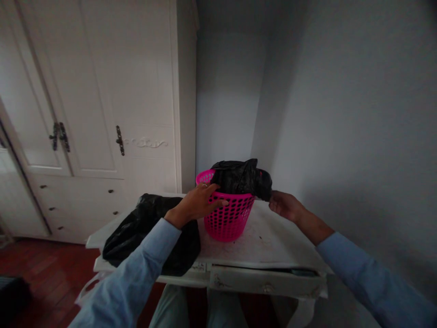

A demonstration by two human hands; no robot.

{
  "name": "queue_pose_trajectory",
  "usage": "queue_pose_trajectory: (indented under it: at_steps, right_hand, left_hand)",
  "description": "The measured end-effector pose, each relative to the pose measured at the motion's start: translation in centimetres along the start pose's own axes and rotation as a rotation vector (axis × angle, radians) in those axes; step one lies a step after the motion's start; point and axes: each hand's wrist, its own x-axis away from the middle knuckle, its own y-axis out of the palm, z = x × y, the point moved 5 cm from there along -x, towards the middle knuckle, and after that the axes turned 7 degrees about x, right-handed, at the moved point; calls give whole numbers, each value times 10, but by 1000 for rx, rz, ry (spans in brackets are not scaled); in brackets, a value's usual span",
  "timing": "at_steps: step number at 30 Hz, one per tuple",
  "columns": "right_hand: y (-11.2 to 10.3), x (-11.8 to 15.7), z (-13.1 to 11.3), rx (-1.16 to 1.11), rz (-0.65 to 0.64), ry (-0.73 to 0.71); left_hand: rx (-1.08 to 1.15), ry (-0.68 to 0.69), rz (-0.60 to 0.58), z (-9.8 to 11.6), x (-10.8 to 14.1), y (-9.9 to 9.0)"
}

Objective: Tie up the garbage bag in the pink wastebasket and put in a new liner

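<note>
A pink perforated plastic basket [228,221] stands upright on a white table. A black plastic bag [235,176] lines part of its mouth and spills over the right side of the rim. My left hand [196,204] rests at the near left of the rim, thumb outside and fingers over the edge by the bag. At the right, my right hand [284,205] has its fingers pinched on the bag's overhanging edge. Another black plastic bag [150,228], bulky and crumpled, lies on the table left of the basket, partly behind my left forearm.
The white table [269,246] has a slightly open drawer [266,282] at its front. A tall white wardrobe [136,91] stands behind on the left, and a grey wall [358,114] runs along the right. A dark object [13,294] sits on the red floor at lower left.
</note>
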Motion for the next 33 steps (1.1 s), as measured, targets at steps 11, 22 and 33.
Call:
queue_pose_trajectory:
  at_steps: [11,22,33]
  right_hand:
    - [38,-13,-196,166,217,-820]
    - [113,55,-165,594,-327,-910]
    - [3,63,-85,674,-352,-689]
  left_hand:
    - [-149,-163,92,32,-4,9]
    - [62,-190,155,79,6,3]
    - [286,-581,249,-69,-57,-32]
